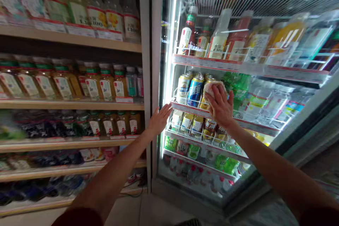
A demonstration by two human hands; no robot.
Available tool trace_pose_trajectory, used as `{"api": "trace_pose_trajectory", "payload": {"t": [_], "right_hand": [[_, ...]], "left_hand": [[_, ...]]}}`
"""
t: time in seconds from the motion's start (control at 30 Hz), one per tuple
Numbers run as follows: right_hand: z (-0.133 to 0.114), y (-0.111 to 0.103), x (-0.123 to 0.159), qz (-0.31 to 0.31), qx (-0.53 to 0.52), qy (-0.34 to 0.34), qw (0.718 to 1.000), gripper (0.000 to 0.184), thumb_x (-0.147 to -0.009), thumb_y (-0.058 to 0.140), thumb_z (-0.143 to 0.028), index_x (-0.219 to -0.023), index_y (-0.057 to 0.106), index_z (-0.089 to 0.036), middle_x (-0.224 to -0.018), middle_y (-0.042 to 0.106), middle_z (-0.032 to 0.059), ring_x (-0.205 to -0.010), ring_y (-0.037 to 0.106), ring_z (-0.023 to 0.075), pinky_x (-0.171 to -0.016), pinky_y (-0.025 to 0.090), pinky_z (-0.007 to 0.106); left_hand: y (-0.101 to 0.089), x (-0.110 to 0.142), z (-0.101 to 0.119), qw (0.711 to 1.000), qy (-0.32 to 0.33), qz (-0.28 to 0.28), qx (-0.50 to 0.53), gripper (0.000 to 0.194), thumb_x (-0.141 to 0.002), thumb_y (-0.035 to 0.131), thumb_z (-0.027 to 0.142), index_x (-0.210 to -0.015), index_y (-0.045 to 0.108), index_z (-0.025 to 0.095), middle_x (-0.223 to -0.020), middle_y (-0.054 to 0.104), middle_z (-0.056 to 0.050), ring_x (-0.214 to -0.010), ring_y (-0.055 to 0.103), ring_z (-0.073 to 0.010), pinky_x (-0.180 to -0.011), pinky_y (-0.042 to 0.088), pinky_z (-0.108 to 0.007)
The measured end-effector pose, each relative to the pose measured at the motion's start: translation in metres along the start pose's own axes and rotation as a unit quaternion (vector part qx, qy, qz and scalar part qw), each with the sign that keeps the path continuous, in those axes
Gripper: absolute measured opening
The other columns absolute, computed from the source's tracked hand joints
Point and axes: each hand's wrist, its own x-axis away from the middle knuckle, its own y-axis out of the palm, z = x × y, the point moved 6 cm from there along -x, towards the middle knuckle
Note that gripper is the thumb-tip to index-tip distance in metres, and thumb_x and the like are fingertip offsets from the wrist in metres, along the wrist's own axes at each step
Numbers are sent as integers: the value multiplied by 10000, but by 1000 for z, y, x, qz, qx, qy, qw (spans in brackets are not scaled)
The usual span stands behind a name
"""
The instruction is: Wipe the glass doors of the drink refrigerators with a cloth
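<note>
While the left hand [159,118] reaches out with straightened fingers, holding nothing visible, the right hand [219,106] curves over a bunched cloth [210,86], gripping it against the glass door [169,171]. The cloth, showing no clear long axis, lies up and rightward from the left hand, before some cans [196,90].

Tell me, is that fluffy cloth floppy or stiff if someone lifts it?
Probably floppy: the cloth looks soft and puffy under the right hand. It's likely light, since one hand covers much of it. Its fuzzy surface suggests it wouldn't slip easily.
</note>
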Motion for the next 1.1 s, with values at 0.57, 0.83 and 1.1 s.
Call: {"api": "trace_pose_trajectory", "payload": {"t": [0.57,0.83,1.1], "right_hand": [[-55,15,21,-84,-76,-252,961,607,-802,480,-133,-1363,302,-279,-1438,341,9,-1356,209,188,-1118,29,477],[-11,-5,3,-18,-32,-152,988,542,-803,502,-190,-1329,381,-240,-1473,265,39,-1381,107,200,-1108,-25,471],[65,-41,1,80,-24,29,996,500,-830,484,-248,-1323,406,-238,-1503,152,67,-1383,77,261,-1072,-18,535]], "left_hand": [[-10,-1,-4,1000,-2,-15,17,552,-801,283,28,-1341,324,137,-1447,288,-102,-1345,236,-198,-1083,230,-464],[-39,-42,17,998,-23,64,15,508,-825,299,68,-1329,339,116,-1437,310,-107,-1340,245,-202,-1096,227,-418],[-44,-59,32,997,-25,76,20,492,-830,300,74,-1317,356,120,-1434,314,-112,-1348,224,-204,-1098,227,-429]]}}
